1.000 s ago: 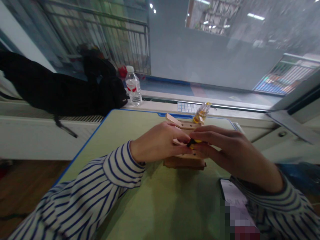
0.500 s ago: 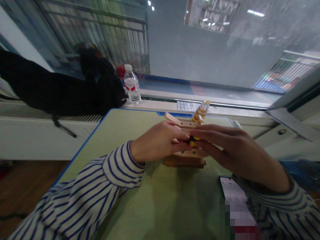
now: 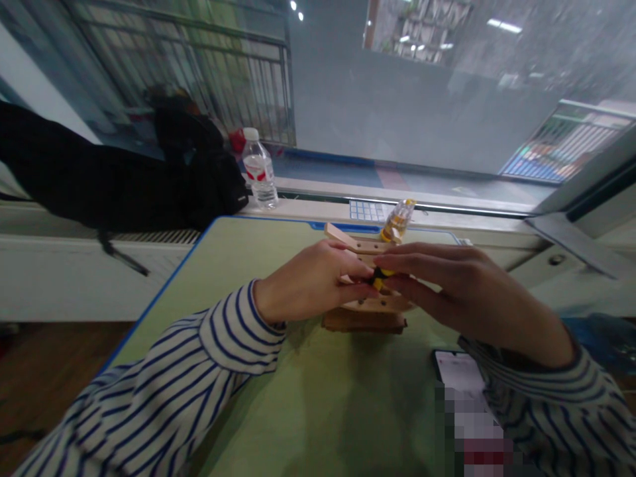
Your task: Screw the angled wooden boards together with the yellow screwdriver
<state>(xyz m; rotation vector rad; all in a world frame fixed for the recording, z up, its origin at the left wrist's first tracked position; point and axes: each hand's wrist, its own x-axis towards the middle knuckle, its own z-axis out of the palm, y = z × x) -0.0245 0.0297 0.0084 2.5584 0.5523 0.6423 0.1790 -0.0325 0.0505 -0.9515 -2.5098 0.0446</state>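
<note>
While they met over the light wooden block assembly (image 3: pixel 365 321) mid-desk, the left hand (image 3: pixel 313 281) and right hand (image 3: pixel 462 291) had their fingers pinched shut on a small yellow-and-black part (image 3: pixel 380 278) just above it. A small clear bottle of yellow contents (image 3: pixel 397 222) stood behind. A clear plastic water bottle (image 3: pixel 258 169) and a black bag (image 3: pixel 124 179) sat on the windowsill (image 3: pixel 318 209) beyond the pale green desk (image 3: pixel 258 265).

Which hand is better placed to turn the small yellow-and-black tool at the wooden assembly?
Probably the right hand: its fingers wrap the small yellow-and-black tool, while the left hand pinches beside it, above the light wooden assembly.
</note>
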